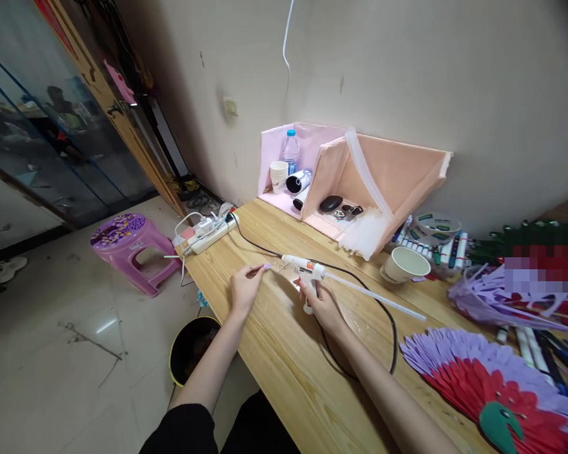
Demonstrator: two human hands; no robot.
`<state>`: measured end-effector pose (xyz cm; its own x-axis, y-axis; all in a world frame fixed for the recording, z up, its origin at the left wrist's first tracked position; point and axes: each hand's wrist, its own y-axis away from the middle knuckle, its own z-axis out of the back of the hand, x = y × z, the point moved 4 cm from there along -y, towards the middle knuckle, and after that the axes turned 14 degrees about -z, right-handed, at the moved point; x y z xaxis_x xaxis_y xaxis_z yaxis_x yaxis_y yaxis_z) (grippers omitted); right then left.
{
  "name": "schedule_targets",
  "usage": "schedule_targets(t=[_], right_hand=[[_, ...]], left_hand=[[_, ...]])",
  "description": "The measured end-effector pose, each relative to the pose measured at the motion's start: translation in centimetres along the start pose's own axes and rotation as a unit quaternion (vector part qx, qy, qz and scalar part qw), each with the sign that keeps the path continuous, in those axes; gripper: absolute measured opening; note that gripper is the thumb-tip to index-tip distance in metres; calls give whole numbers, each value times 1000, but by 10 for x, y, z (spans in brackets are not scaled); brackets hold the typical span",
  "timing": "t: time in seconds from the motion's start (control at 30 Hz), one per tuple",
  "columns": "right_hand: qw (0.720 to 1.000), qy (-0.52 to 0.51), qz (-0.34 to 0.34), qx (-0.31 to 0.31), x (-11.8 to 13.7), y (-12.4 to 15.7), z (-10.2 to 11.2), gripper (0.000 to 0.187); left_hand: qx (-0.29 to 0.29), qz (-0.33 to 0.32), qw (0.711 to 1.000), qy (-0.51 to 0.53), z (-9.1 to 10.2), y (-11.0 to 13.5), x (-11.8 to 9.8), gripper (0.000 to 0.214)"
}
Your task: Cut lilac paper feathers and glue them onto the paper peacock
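Note:
My right hand (320,304) is wrapped round the handle of a white glue gun (303,265) with a long glue stick (373,294) sticking out of its back. The gun's nozzle points left. My left hand (244,287) pinches a small purple paper strip (260,269) and holds its tip just in front of the nozzle. Both hands hover over a wooden table (284,353). The gun's black cord (388,328) loops across the table behind my right arm.
A purple and red paper fan piece (483,378) lies at the right, with purple paper bits and markers (435,249) behind. A paper cup (406,265), a pink cardboard shelter (383,183), a power strip (213,232), a black bin (192,347) and a pink stool (127,243) are nearby.

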<state>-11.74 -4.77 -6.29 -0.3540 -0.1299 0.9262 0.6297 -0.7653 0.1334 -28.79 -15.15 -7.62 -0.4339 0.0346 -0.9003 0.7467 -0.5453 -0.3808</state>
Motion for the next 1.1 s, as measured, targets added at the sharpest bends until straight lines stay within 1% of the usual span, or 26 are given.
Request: schedule_targets(t=[0.1,0.17,0.43,0.77,0.9,1.1], right_hand=[[1000,-11,-9,23,-6,4,-7,39],[999,0,-7,32,-8,4,-10,38],[997,72,38,5,-9,3,-9,35],[997,72,35,5,-7,3,-10,33],[996,71,45,-1,-6,4,-9,31],[997,66,47,-1,-8,3,-9,33]], left_hand=[[1,-5,1000,2,-1,0,0,20],[3,-10,1000,3,-2,1,-2,19],[7,-15,1000,11,-4,2,-6,22],[11,-28,1000,9,-4,2,-7,21],[13,-31,999,9,-4,3,-8,21],[12,-28,1000,6,-4,2,-9,21]])
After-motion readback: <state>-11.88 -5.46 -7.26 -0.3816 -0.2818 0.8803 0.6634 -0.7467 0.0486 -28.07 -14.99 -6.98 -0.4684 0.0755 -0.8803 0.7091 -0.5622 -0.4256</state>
